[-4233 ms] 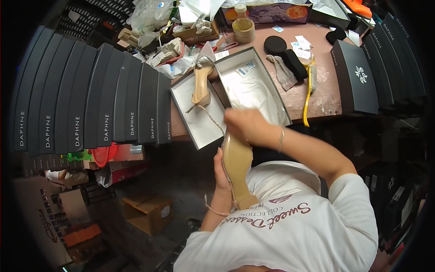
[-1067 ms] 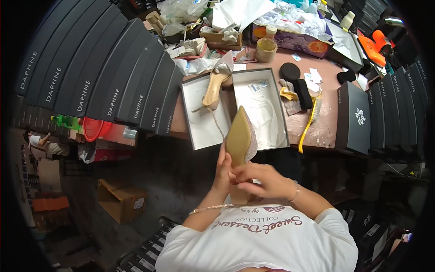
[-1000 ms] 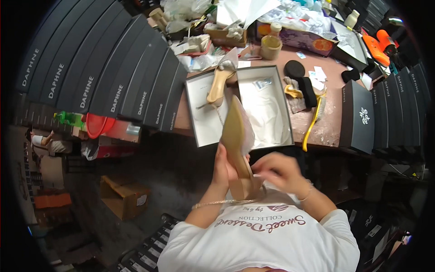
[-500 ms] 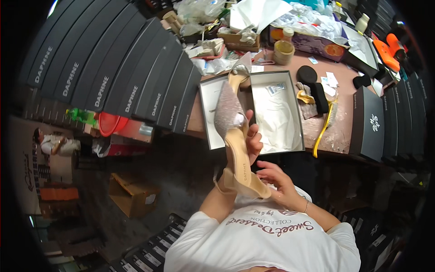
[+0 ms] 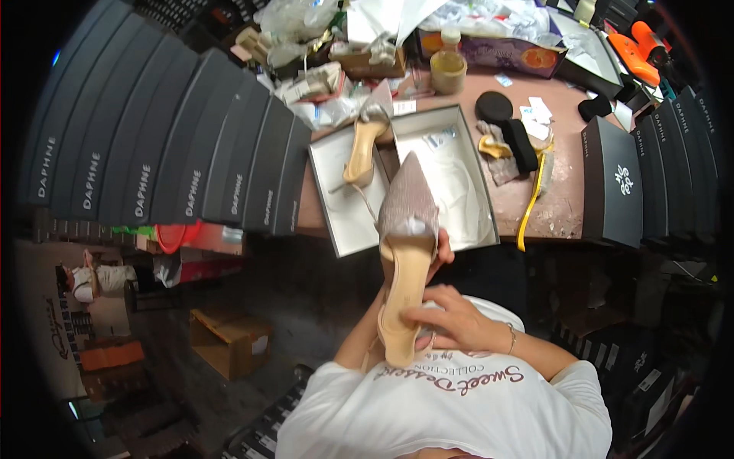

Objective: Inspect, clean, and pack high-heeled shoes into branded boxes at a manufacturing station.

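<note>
I see open floor between table edge and carton. The left hand, mostly hidden, holds the shoe; the right hand touches its insole, grip unclear.

the shoe you hold has a sparkly, fine-grained pinkish-grey upper and a plain beige insole; its mate repeats both colours. you see white inside the open box halves, edged dark grey. the stacked boxes on your left are charcoal with pale lettering. your shirt is white with dark red print. before you, the tabletop is dusty pinkish-brown with pale flecks, the brush handle yellow, the round disc black, the patterned carton purple with orange fruit.
</note>
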Demonstrator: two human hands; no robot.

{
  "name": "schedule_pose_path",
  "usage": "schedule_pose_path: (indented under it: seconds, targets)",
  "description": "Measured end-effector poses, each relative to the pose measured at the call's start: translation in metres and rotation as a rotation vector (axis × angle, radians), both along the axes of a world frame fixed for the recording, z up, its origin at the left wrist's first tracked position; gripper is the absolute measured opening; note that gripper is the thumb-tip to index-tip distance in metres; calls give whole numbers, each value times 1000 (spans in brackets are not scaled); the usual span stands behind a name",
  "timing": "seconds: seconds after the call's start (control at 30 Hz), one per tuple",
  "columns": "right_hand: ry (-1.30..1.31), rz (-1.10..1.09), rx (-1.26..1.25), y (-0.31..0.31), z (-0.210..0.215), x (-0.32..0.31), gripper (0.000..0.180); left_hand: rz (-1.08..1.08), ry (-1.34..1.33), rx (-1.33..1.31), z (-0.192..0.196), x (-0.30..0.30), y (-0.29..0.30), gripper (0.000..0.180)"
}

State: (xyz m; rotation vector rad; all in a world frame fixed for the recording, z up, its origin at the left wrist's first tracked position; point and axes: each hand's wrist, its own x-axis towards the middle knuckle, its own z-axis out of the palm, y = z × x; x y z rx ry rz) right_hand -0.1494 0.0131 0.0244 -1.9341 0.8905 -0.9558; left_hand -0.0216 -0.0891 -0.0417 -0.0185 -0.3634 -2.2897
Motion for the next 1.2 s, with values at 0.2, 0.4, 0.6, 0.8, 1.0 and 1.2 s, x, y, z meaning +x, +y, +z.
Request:
schedule_pose_path:
  seconds: [0.2,0.4,0.6,0.8,1.0,1.2]
  targets:
    - [-189,-223,138,-8,6,0,35,35,-95,192,-3,-17,-15,76]
    - [-421,-368,334,-25,-9,-36,28,206,-744,-235,35,32,-26,60]
    - [-421,-446,546,-33,-37,-46,30,351,-994,-512,25,24,32,47]
    - [7,-507,297,-22,-14,-47,40,423,-986,-446,33,13,46,33]
    - [305,-607,105,-15,-14,-38,50,596,-1343,-869,47,6,50,33]
    - [259,-587,124,-15,-9,-38,52,633,-1414,-936,58,3,47,19]
